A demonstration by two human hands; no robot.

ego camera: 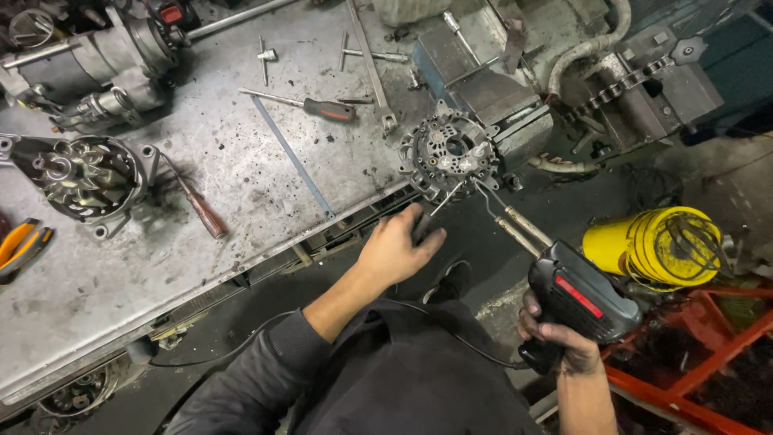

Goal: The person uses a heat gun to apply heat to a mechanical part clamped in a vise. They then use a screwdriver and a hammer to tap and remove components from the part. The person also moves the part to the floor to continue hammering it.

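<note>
Left grip: clamped on a thin probe, tip at the rectifier plate.
Right grip: closed round the soldering gun.
Plate: held in the vise at the worktop edge.
Gun axis: long, tip pointing up-left at the plate.
Risk: I judge the hot tip may slip and bridge neighbouring terminals.

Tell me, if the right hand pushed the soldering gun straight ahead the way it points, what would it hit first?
Probably the round metal alternator part clamped in the vise. The soldering gun in the right hand already points there.
</note>
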